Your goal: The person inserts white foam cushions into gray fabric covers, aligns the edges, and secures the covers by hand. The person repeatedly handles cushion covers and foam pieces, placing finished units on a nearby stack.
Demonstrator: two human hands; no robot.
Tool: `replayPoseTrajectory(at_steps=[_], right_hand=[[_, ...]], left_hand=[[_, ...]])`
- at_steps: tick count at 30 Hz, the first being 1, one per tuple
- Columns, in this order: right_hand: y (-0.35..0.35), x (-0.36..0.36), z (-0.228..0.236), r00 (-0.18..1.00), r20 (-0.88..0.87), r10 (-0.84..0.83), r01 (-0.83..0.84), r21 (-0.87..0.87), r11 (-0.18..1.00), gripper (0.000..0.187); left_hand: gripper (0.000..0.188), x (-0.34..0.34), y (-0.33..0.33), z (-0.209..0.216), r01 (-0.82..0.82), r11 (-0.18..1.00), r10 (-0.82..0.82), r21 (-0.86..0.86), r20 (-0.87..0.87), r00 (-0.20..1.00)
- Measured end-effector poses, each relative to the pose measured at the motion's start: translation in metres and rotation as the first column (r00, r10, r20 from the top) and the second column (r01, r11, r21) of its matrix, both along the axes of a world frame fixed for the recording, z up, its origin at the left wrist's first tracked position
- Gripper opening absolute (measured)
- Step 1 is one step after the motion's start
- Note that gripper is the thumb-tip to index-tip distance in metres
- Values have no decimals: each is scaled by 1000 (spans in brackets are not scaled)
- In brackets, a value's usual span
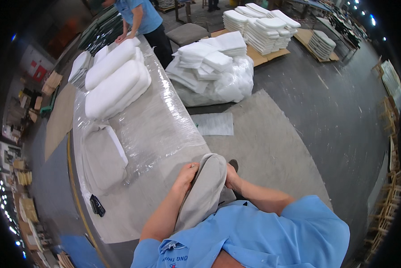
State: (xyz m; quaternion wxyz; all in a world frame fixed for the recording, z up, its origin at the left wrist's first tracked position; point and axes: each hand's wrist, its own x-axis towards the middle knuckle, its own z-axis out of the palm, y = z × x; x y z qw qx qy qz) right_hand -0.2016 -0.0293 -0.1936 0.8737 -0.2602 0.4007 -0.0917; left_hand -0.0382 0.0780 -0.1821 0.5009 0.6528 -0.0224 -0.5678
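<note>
A grey-beige fabric cushion with a rounded end stands upright against my body at the table's near edge. My left hand is closed on its left side, fingers curled at the edge. On the opposite side my right hand grips the cushion, with its fingers partly hidden behind the fabric. To the left on the table lie folded grey-beige covers with a white strip along one edge. A small black object rests near the table's left edge; its kind is unclear.
Thick white padding pieces are stacked farther up the plastic-covered table. A co-worker leans over its far end. Beside it sits a plastic-wrapped heap of white padding. More white stacks stand on cardboard behind.
</note>
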Motion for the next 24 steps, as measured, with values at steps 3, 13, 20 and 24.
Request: replayPoseTrajectory(at_steps=[3,13,20,24], right_hand=[[-1,4,-19,998,-59,-20,18,-34,999,27],[18,5,-12,950,-79,-301,283,-180,942,17],[-25,-1,24,881,-141,-452,464,71,883,35],[-41,0,16,954,-95,-285,294,110,949,67]], left_hand=[[16,6,-3,1,36,997,-39,-64,-46,998],[16,31,-13,-12,239,946,-179,-221,260,949],[13,-7,-60,-1,385,912,-156,-139,751,642],[20,-11,-59,-9,343,938,-192,-55,740,645]])
